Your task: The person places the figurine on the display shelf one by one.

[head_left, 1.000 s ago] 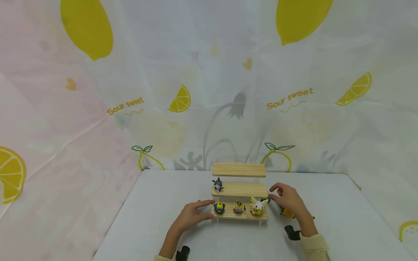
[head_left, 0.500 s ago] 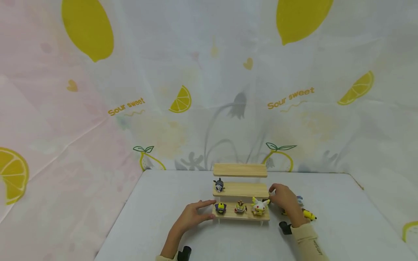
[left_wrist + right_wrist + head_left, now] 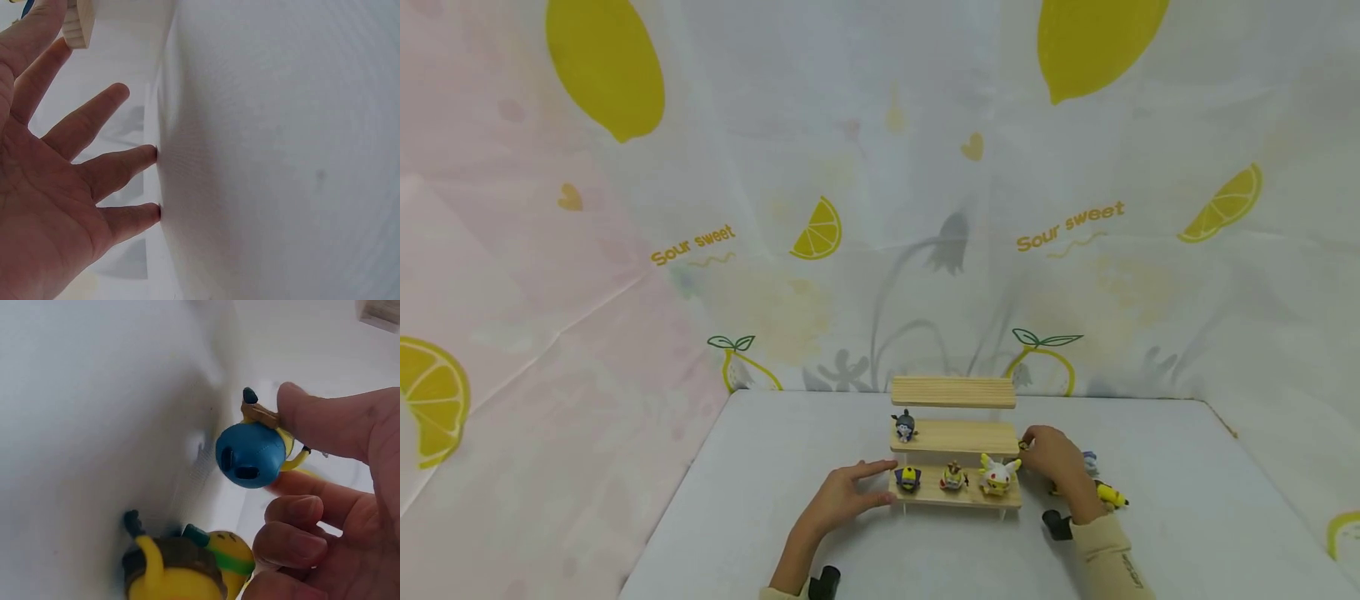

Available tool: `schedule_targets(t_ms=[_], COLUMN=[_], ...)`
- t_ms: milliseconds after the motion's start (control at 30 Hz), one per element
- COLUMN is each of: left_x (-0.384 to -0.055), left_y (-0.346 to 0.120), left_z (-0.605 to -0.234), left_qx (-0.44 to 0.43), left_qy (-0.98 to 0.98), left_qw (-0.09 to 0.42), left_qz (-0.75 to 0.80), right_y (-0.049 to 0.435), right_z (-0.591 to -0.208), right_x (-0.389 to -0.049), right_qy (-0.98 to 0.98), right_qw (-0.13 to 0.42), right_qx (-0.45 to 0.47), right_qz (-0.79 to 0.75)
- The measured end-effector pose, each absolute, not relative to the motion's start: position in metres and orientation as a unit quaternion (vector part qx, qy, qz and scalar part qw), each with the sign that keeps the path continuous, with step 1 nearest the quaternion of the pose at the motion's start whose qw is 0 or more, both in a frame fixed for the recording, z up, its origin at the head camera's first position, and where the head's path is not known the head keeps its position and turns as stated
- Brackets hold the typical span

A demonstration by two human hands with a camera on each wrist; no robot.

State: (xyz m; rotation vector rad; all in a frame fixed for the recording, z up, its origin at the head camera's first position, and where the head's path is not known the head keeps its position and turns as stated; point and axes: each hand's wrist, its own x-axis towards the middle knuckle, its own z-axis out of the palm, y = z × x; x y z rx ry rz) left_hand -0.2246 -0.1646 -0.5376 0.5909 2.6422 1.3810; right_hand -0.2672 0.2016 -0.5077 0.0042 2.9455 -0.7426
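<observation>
A three-tier wooden display shelf (image 3: 966, 437) stands on the white table. My left hand (image 3: 841, 500) touches its left end, thumb and index fingertip at the lowest board; in the left wrist view the other fingers are spread. Beside the shelf's right end, my right hand (image 3: 1054, 458) pinches a yellow minion figurine between thumb and index finger. Its round blue bottom (image 3: 249, 456) faces the right wrist camera. On the lowest board sit a yellow-and-purple figurine (image 3: 907, 478), a crowned figurine (image 3: 953, 477) and a white figurine with yellow ears (image 3: 999, 477). A grey-haired figurine (image 3: 905, 427) sits on the middle board.
Right of the shelf, partly behind my right hand, lie a yellow figurine (image 3: 1112, 496) and a blue-and-white one (image 3: 1090, 462). The right wrist view shows two yellow figurines (image 3: 178, 578) close below the hand. A lemon-print cloth (image 3: 850, 167) hangs behind the table.
My right hand has turned and stays close to the shelf's right end with its figurine, uncovering the yellow and blue-and-white figurines behind it. My left hand stays at the shelf.
</observation>
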Motion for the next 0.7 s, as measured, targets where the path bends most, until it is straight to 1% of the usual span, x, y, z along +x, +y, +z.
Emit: schedule_targets(t_ms=[367, 700], left_x=[-0.224, -0.224], left_y=[-0.164, -0.164], left_z=[-0.536, -0.537], left_qx=[0.194, 0.195], left_qy=[0.87, 0.871], left_qw=[0.051, 0.049], left_qz=[0.45, 0.448], right_y=[0.211, 0.22], right_z=[-0.505, -0.495], right_x=[-0.253, -0.24], right_qy=[0.948, 0.932], right_qw=[-0.001, -0.009], right_qx=[-0.044, -0.041], right_qz=[-0.316, -0.359])
